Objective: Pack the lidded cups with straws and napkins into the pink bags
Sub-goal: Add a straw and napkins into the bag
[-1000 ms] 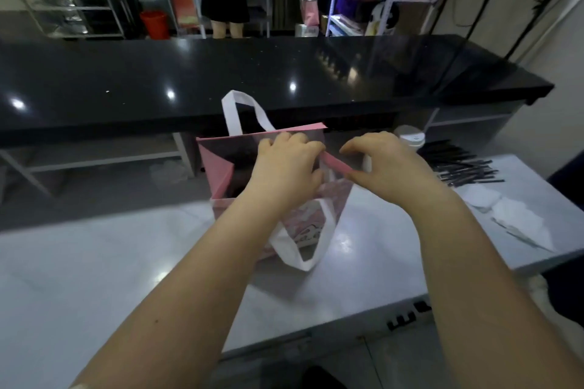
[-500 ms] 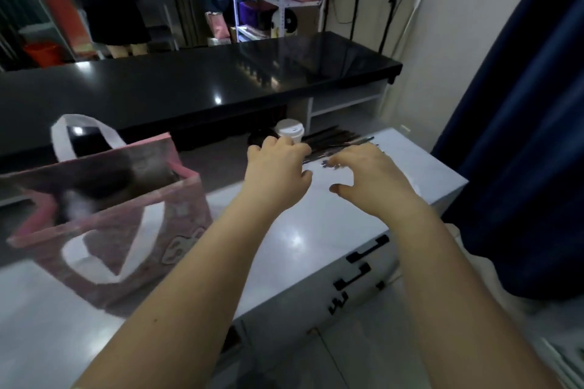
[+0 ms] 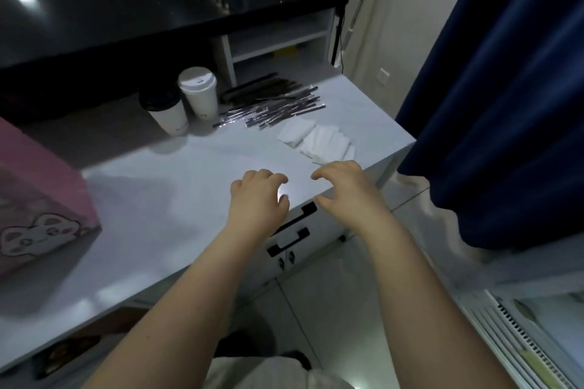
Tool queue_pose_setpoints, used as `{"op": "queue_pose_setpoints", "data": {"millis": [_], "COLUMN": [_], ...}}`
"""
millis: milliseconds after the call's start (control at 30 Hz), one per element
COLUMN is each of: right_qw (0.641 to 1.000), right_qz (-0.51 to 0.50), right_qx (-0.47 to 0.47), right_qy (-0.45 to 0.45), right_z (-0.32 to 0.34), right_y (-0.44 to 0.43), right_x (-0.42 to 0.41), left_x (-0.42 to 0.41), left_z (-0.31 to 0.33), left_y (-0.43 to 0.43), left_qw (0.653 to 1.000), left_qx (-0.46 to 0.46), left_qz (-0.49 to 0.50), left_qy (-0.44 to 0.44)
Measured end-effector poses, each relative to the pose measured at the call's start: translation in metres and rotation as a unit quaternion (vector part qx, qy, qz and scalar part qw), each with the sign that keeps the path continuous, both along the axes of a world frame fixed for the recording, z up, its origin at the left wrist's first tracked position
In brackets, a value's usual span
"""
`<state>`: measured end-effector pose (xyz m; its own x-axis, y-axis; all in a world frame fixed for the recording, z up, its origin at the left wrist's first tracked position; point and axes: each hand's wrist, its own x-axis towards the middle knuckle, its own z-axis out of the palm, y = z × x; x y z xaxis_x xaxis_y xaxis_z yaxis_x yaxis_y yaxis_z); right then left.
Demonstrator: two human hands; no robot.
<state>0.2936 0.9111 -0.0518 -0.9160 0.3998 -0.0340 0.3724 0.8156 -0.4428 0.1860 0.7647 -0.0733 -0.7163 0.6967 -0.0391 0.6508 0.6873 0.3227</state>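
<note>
Stood upright at the far left of the white counter (image 3: 177, 199): 2 lidded cups, the dark-lidded cup (image 3: 164, 112) nearer and to the left, the white-lidded cup (image 3: 199, 92) just behind and right of it, the 2 close together, whether touching could not be told; lay just right of the cups a loose heap of wrapped straws (image 3: 271, 106), long axes running mostly left to right with a slight rise toward the far right; lay nearer than the straws, toward the counter's right edge, a fan of white napkins (image 3: 319, 139); stood at the left edge of view the pink bag (image 3: 41, 199), well apart from the cups and only partly in frame, mouth not visible.

Hovered low over the near edge of the counter, both empty: left hand (image 3: 257, 200), fingers curled loosely downward and holding nothing; right hand (image 3: 343, 188), fingers likewise half-curled and spread, gripping nothing; lay ahead of and beyond both hands everything to be packed; sat nearest the right hand the napkins, just beyond its fingertips; lay further off, ahead and to the left, the cups, closer to the left hand than to the right; judged likely a forward reach, right hand to napkins or straws, left hand to a cup; judged best taken across their length, the straws, given that left-to-right lie.
</note>
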Motion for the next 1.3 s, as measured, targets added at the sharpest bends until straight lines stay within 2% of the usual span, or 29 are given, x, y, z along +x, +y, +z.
{"op": "queue_pose_setpoints", "data": {"millis": [167, 500, 667, 800, 1033, 1133, 1300], "right_qw": [1.0, 0.998, 0.997, 0.996, 0.99, 0.985, 0.973], "right_qz": [0.018, 0.033, 0.047, 0.076, 0.121, 0.158, 0.209], "right_qx": [-0.019, -0.02, 0.005, -0.003, 0.048, 0.057, 0.063], "right_qy": [0.0, -0.046, -0.055, -0.044, -0.043, -0.035, -0.071], "right_z": [-0.027, -0.041, -0.044, -0.052, -0.071, -0.079, -0.095], "right_y": [0.023, 0.09, 0.12, 0.138, 0.186, 0.199, 0.21], "right_x": [-0.027, -0.141, -0.194, -0.225, -0.285, -0.308, -0.339], "left_x": [-0.025, -0.157, -0.203, -0.221, -0.246, -0.242, -0.226], "left_z": [-0.025, -0.049, -0.049, -0.052, -0.06, -0.06, -0.066], "left_y": [0.022, 0.096, 0.132, 0.148, 0.152, 0.155, 0.163], "left_qw": [1.0, 0.995, 0.994, 0.993, 0.975, 0.967, 0.955], "left_qx": [-0.004, 0.017, 0.031, 0.027, 0.05, 0.056, 0.078], "left_qz": [0.024, 0.09, 0.102, 0.109, 0.213, 0.248, 0.285], "left_qy": [-0.015, -0.047, -0.036, -0.038, -0.031, -0.03, -0.014]}}
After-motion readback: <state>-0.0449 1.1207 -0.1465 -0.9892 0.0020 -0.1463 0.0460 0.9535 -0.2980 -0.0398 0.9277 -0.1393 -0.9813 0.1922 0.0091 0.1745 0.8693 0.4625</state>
